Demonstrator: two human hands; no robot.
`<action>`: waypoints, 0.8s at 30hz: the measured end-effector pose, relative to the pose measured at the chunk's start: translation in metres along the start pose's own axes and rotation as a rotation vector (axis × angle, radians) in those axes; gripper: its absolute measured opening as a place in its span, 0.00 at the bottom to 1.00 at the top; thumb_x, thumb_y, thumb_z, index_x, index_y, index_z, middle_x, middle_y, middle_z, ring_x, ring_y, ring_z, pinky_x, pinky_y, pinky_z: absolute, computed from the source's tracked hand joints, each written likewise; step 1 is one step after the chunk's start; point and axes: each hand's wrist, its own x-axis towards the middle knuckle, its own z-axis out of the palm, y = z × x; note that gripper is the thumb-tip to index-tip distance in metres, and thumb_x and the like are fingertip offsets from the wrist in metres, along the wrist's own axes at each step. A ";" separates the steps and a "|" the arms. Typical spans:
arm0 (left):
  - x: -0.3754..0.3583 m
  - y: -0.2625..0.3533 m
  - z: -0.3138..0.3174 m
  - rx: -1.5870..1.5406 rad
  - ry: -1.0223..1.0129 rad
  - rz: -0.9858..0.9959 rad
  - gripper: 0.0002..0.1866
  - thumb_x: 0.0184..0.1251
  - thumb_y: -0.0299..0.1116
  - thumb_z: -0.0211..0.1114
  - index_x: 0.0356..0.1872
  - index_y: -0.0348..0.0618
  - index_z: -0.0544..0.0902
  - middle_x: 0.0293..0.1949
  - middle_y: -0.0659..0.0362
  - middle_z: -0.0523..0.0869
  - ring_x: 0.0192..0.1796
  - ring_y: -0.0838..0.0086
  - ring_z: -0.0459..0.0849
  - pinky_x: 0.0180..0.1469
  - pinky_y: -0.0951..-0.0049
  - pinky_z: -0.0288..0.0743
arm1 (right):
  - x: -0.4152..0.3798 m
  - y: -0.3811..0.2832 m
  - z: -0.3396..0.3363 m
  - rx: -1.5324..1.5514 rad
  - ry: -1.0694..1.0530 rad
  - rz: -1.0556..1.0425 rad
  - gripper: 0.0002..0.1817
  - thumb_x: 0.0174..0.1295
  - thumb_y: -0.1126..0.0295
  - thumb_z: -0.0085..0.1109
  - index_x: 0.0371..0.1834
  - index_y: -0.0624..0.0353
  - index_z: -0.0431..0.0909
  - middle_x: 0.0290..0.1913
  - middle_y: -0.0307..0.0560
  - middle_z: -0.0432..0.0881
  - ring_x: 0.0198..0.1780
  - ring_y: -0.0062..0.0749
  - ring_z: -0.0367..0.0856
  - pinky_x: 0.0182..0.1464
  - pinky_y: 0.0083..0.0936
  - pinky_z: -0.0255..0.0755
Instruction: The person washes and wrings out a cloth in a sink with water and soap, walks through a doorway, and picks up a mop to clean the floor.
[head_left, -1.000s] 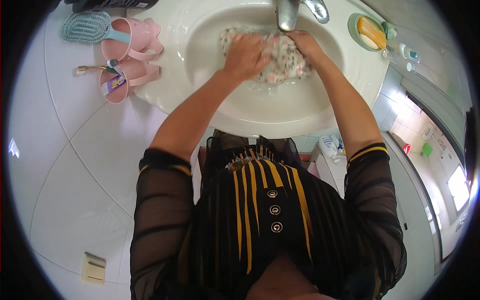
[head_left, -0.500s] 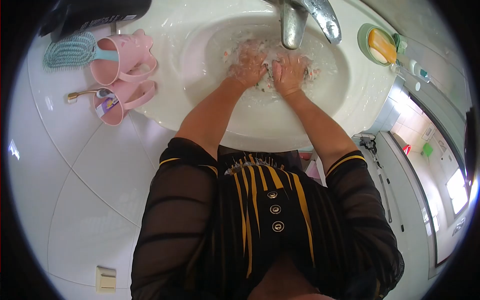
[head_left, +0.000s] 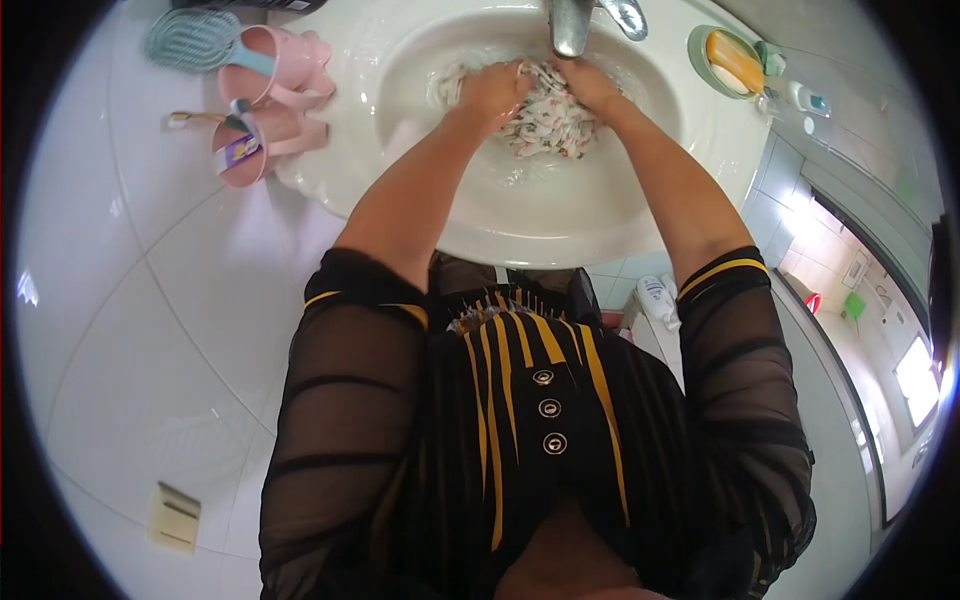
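While the left hand [head_left: 493,92] clutches cloth [head_left: 550,125] and the right hand [head_left: 592,88] touches it, grip unclear, knead low down.

Cloth [head_left: 550,130] in sink [head_left: 570,212]; cups [head_left: 300,55] left, soap [head_left: 733,56] right.

1. Bright, fairly even, cool-toned light fills the room.
2. The window [head_left: 917,378], just past three o'clock, burns out to white.
3. Glare spots the wall tiles [head_left: 130,400] at nine o'clock; the tap [head_left: 570,28], past twelve, glints.
4. Soft shadow falls on the wall below the pink cups [head_left: 272,126], around ten o'clock.
5. Fisheye distortion bends tile lines; corners go black.
6. The cloth [head_left: 553,122], toward one o'clock, looks slightly soft.
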 end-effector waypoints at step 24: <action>-0.207 0.173 -0.222 -0.949 -0.159 0.453 0.31 0.52 0.21 0.54 0.62 0.35 0.64 0.45 0.56 0.79 0.47 0.78 0.77 0.50 0.81 0.66 | -0.251 -0.212 -0.141 0.608 0.196 -0.686 0.11 0.61 0.67 0.54 0.43 0.60 0.75 0.42 0.41 0.76 0.42 0.22 0.75 0.44 0.19 0.70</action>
